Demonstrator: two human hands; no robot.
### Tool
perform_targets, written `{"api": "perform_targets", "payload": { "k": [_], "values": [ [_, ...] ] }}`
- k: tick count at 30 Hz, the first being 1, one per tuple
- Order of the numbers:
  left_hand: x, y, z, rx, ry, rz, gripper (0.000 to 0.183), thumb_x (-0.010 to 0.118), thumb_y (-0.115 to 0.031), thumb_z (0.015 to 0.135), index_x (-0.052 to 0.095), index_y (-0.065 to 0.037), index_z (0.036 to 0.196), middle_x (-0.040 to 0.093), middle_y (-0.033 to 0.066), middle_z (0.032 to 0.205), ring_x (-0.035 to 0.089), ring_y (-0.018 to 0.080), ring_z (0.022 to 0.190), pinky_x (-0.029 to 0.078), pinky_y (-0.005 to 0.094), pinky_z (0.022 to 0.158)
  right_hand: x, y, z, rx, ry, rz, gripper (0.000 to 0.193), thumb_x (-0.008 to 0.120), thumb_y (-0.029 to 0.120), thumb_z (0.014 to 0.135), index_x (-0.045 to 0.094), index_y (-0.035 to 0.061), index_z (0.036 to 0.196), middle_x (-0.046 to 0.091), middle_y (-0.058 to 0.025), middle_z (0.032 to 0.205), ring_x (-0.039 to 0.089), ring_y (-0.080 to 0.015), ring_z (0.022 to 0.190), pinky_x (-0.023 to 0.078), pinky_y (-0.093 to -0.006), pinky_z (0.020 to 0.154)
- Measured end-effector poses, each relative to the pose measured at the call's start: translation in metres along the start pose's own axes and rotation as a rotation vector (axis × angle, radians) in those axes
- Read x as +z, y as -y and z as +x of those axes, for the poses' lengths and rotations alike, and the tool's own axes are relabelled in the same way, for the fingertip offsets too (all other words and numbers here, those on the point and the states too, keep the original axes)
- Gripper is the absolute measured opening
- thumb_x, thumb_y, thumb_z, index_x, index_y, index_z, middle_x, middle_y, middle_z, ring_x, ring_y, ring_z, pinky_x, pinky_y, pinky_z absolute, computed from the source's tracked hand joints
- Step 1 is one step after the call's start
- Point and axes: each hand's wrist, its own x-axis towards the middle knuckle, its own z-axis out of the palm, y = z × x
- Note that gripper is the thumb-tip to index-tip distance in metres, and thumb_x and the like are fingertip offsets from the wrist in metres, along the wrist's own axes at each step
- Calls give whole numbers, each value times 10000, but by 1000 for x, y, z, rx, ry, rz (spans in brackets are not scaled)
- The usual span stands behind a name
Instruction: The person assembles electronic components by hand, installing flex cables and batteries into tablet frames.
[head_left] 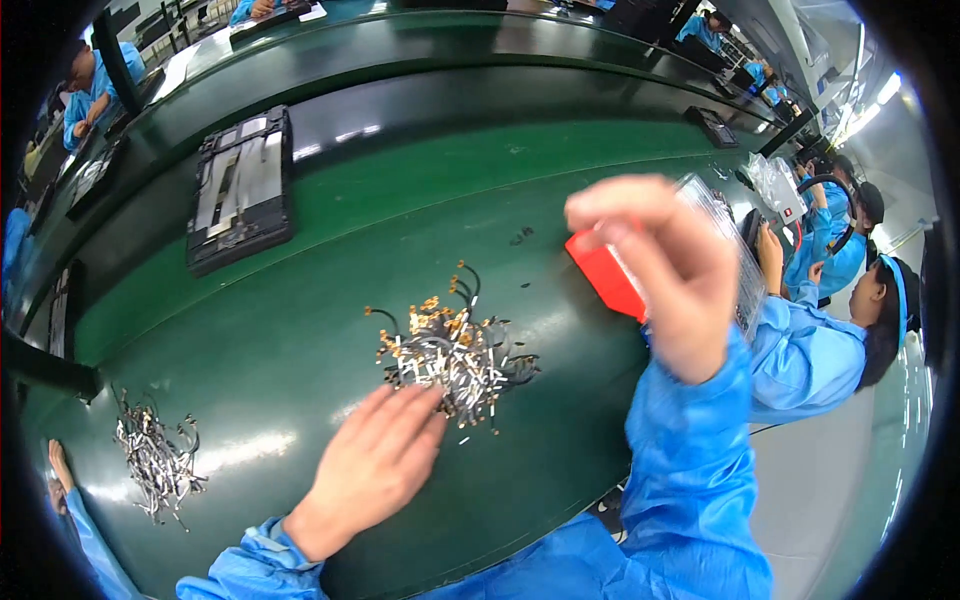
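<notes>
A loose pile of small cable pieces [455, 355], with black leads, gold ends and white bits, lies on the green table in front of me. My left hand [385, 455] rests at its near edge, palm down, fingers stretched out and touching the nearest pieces. My right hand [665, 265] is raised to the right of the pile, somewhat blurred. Its fingers are curled in, with thumb and forefinger close together; anything between them is too small to make out. Partly behind and below it is a red object with a flat face [608, 277], mostly hidden by the hand.
A second pile of similar pieces [160, 455] lies at the left. A dark rectangular device [240, 190] sits on the conveyor-like strip beyond. A clear plastic tray [748, 290] stands behind my right hand. Co-workers in blue sit on the right [805, 345] and far left.
</notes>
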Motion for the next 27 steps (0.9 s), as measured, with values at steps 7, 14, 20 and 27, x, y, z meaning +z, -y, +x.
{"api": "perform_targets", "payload": {
  "k": [7,14,20,27],
  "values": [
    [38,3,81,-45,14,-64,495,658,-226,842,532,-21,1275,464,142,1411,406,302,1342,308,470,1120,-10,-71,-62,57,97,-444,248,595,-132,753,668,-2,952,665,-141,971,643,-299,922,519,-358,802],
    [42,17,72,-294,117,54,668,608,-262,881,353,-20,1449,324,162,1517,262,327,1429,146,499,1175,0,-113,-74,24,140,-609,262,665,-34,808,674,20,1064,646,-106,1111,589,-296,1075,499,-385,904],
    [24,7,71,-228,-3,119,543,694,-214,761,571,-13,1250,485,153,1355,408,344,1315,299,504,1117,-2,-120,-75,59,198,-605,202,661,2,804,679,21,1005,626,-103,1026,597,-280,974,520,-363,830],
    [50,7,85,-169,-31,71,424,697,-298,793,624,-28,1112,569,89,1136,519,266,1121,404,425,1008,1,-121,-75,95,165,-540,188,674,-3,801,678,26,987,633,-105,903,608,-273,867,515,-362,755]
  ]
}}
